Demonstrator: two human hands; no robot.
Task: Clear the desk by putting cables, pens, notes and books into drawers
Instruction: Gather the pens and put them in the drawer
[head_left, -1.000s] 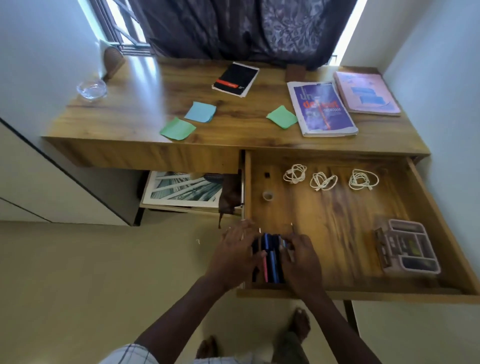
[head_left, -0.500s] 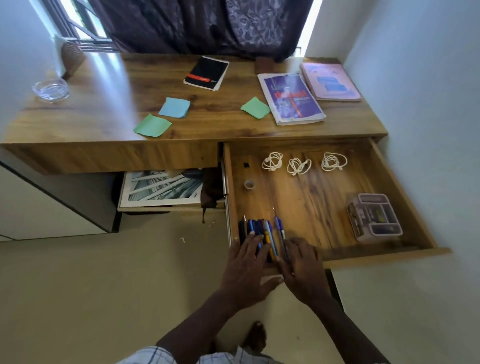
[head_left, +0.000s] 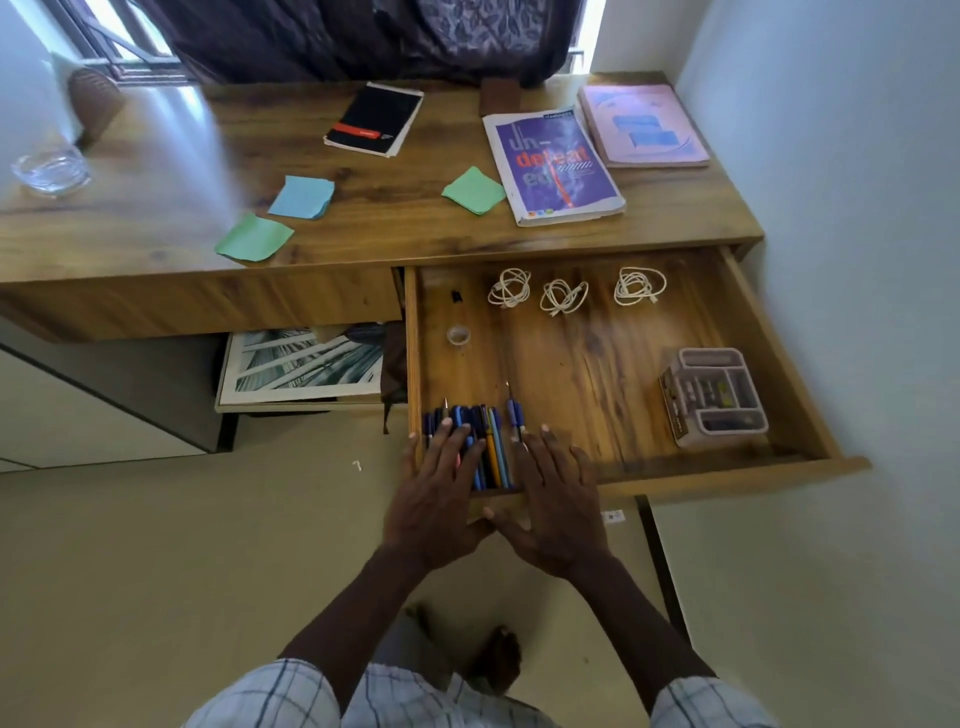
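**Pens settled in the open drawer; notes and books still on the desk**

Head view. The drawer stands pulled out on the right side of the desk. A row of pens lies side by side in its near left corner, one pen slightly apart to the right. The left hand rests flat with fingers spread over the left of the row, touching it; the right hand lies flat, fingers extended, just beside the stray pen. Neither hand grips anything. Three coiled white cables sit at the back of the drawer, and a small organiser box near its right wall. The step in hand appears to be tidying the pens. Left on the desk: a blue note, two green notes, and three books. The next move probably calls for lifting both hands clear and reaching up to the desk for the notes.
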